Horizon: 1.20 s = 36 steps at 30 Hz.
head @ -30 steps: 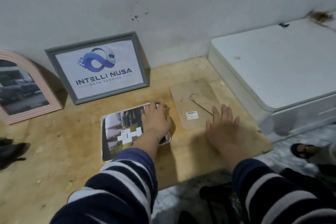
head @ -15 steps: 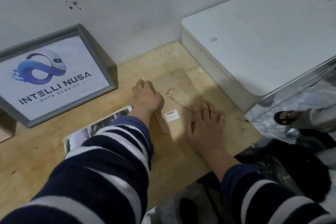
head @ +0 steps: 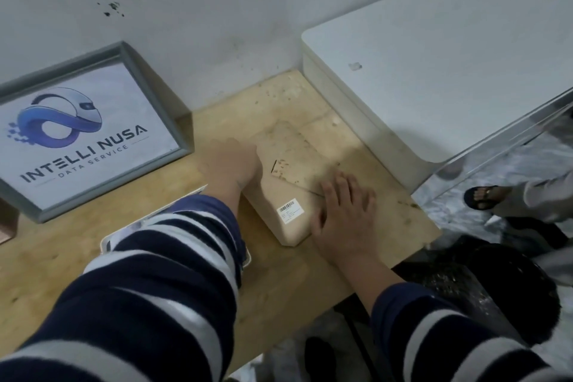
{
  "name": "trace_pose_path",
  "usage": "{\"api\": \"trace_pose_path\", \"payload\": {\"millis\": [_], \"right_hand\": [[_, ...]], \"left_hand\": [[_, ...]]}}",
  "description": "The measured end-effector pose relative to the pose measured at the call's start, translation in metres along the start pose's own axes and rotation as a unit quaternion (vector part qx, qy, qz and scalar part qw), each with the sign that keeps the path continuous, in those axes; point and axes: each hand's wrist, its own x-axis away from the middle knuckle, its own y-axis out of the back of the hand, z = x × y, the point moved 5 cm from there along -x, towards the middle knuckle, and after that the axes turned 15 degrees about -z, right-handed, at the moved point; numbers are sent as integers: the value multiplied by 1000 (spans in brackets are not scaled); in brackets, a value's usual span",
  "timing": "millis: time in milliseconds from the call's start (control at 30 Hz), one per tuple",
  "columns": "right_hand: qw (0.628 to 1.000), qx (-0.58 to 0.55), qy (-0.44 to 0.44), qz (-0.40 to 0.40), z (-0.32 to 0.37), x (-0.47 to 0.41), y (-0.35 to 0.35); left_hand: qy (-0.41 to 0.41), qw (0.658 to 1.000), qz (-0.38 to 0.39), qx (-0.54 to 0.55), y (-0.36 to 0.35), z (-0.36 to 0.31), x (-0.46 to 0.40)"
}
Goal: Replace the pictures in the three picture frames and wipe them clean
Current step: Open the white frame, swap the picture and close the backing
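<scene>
Left hand point(head: 235, 161) shifted off photo onto backing board point(head: 288, 177); right hand point(head: 344, 214) stays.

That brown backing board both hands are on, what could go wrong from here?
1. The backing board lies close to the table's right edge; a push by the right hand might slide it toward the drop.
2. The left sleeve hangs over the white frame lying flat, so it might drag or smudge it.
3. The left hand is near the leaning grey frame; a bump might tip it.
</scene>
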Motion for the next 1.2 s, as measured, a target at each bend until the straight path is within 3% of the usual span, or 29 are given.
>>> {"api": "trace_pose_path", "payload": {"millis": [133, 233, 400, 533, 700, 767, 867, 1000, 1200], "right_hand": [[999, -32, -18, -22, 0, -1, 2], [999, -37, 2, -28, 3, 0, 3], [996, -50, 59, -34, 8, 7, 10], [971, -212, 11, -106, 48, 6, 35], [917, -378, -107, 74, 99, 5, 36], [902, -395, -120, 125, 115, 10, 41], [898, -397, -88, 171, 134, 8, 44], [904, -367, -32, 216, 150, 11, 44], [928, -305, 13, 214, 154, 19, 29]], "left_hand": [[-8, 989, -42, 140, 22, 6, 15], [17, 980, -71, 183, 39, 21, 34], [111, 955, -102, 256, 56, 62, 66], [222, 925, -132, 280, 70, 111, 90], [327, 870, -187, 317, 86, 158, 113], [339, 858, -209, 325, 92, 181, 123], [265, 888, -183, 328, 86, 210, 132], [196, 949, -133, 207, 72, 250, 154], [143, 975, -95, 138, 60, 265, 174]]}}
